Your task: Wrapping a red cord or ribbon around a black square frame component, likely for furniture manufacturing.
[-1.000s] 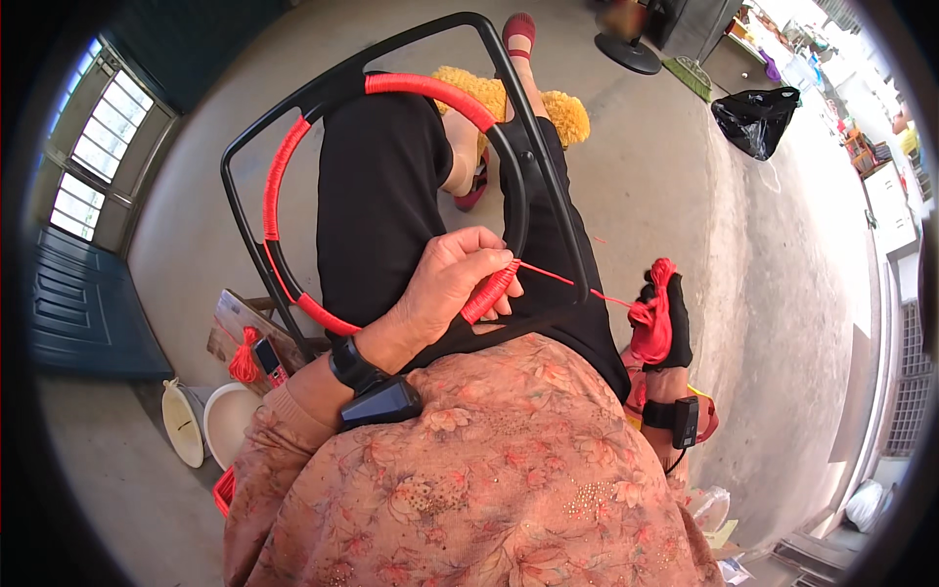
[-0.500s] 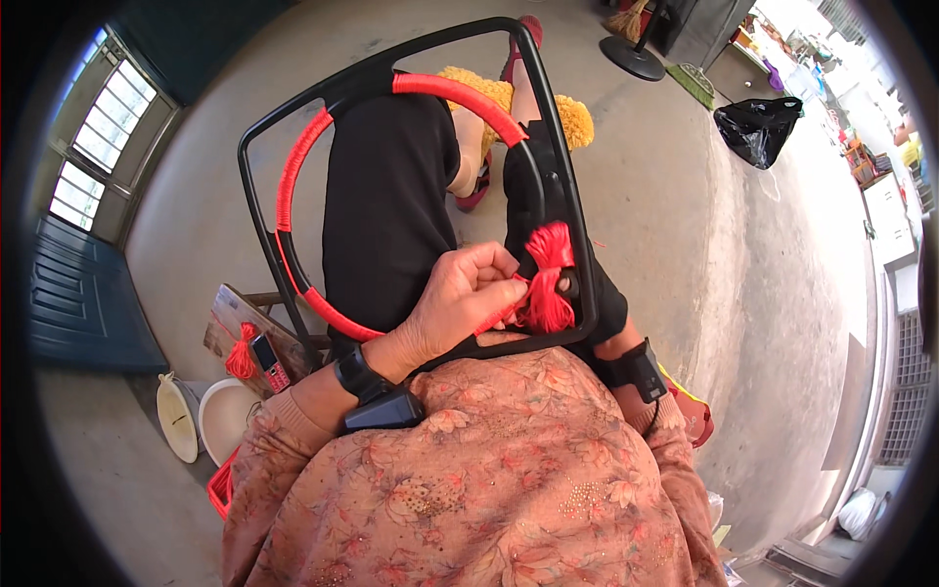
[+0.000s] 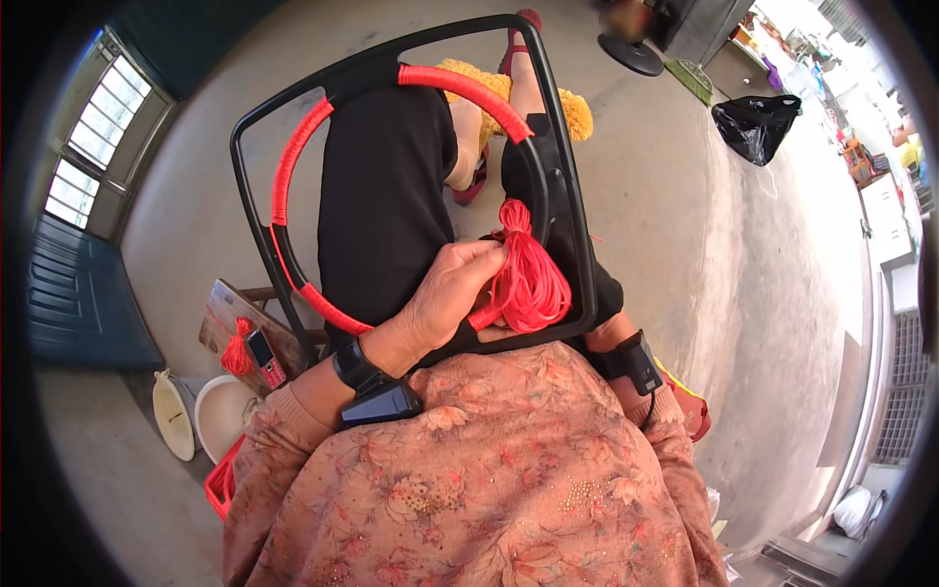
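Observation:
A black metal frame (image 3: 250, 176) with rounded corners rests over my lap, with a ring inside it partly wrapped in red cord (image 3: 469, 90). My left hand (image 3: 445, 293) reaches across the ring's near side. Its thumb and fingers pinch the edge of a looped bundle of red cord (image 3: 533, 289), which is gathered at its top. Of my right hand (image 3: 501, 334), just a bit of skin shows below the bundle. The bundle and the frame's near bar hide its fingers. My right forearm passes under the frame's right corner.
On my left, a small wooden stool (image 3: 223, 311) carries another red cord hank (image 3: 236, 350) and a red phone (image 3: 265, 357). Pale bowls (image 3: 223, 416) stand beside it. A black plastic bag (image 3: 758, 127), a green broom (image 3: 691, 80) and a round black stand base (image 3: 631, 55) are farther right.
The red cord bundle has swung over, its loops now hanging toward me and its gathered end pointing away. My left hand has shifted slightly up and left.

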Demonstrator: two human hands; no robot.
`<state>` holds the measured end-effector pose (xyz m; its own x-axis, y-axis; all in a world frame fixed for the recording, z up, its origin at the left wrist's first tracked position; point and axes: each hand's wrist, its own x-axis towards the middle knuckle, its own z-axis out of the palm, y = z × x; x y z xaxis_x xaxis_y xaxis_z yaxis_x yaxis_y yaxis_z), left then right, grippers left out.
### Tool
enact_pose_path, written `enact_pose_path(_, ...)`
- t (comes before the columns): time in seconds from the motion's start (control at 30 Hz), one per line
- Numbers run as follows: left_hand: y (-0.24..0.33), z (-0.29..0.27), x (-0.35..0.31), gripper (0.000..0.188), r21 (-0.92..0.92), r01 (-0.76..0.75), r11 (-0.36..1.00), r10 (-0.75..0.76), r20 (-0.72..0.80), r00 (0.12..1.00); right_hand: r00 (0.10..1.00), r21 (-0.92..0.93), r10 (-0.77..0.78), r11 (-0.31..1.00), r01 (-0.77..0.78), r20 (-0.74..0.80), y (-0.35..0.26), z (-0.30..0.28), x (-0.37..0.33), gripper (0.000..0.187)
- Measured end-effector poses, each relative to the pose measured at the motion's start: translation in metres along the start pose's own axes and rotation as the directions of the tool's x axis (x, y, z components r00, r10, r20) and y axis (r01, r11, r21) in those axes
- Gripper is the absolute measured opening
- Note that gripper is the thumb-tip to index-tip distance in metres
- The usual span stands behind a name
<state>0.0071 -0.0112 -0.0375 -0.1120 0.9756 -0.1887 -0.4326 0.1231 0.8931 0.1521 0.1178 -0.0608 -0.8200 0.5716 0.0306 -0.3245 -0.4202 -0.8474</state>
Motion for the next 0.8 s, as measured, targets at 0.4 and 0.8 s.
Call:
enact_pose_path(0.4,0.011,0.002,0.002,0.044,-0.088,0.174,0.981,-0.171,0.04,0.984,0.973,0.259,-0.107,0.953,0.159,-0.204,-0.005,-0.056,-0.007,0.023)
enact_pose_path(0.8,0.012,0.01,0.002,0.016,-0.02,0.059,0.998,-0.06,-0.006,0.998,0.919,0.16,-0.095,0.973,0.166,-0.382,-0.012,-0.068,-0.09,0.037)
